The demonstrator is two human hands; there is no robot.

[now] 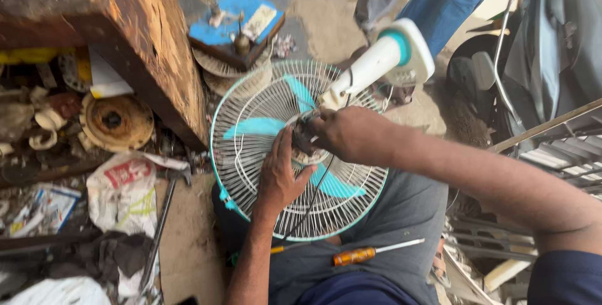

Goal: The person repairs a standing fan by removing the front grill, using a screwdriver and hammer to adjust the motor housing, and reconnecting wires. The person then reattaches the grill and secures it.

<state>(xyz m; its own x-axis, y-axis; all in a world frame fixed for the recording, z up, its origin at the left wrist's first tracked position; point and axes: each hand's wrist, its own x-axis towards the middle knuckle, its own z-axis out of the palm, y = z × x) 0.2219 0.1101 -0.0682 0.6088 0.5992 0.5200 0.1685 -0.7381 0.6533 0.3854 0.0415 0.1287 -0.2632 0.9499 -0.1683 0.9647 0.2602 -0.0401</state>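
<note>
I look down at a pedestal fan point(295, 154) that lies across my lap, with its white wire guard point(251, 129) turned up toward me, so both hands can reach its centre. My left hand point(280, 176) rests on the guard just below the hub; the fingers are spread flat against the wires and do not close around anything, I think to keep the fan from rocking. My right hand point(348, 134) comes from the upper right of the hub and is closed around the small dark motor part point(305, 134) in the middle, which it pinches between thumb and fingers. The teal blades point(257, 127) show through the guard on both sides of the hub. The white neck point(376, 63) of the fan points away from the hub toward the upper right. An orange-handled screwdriver point(357, 255) lies on my grey trousers below the guard, close enough to pick up easily. Left of the fan stands a worn wooden bench point(153, 48), and beyond the guard's top edge sits a blue board point(235, 19) with a bulb.
</note>
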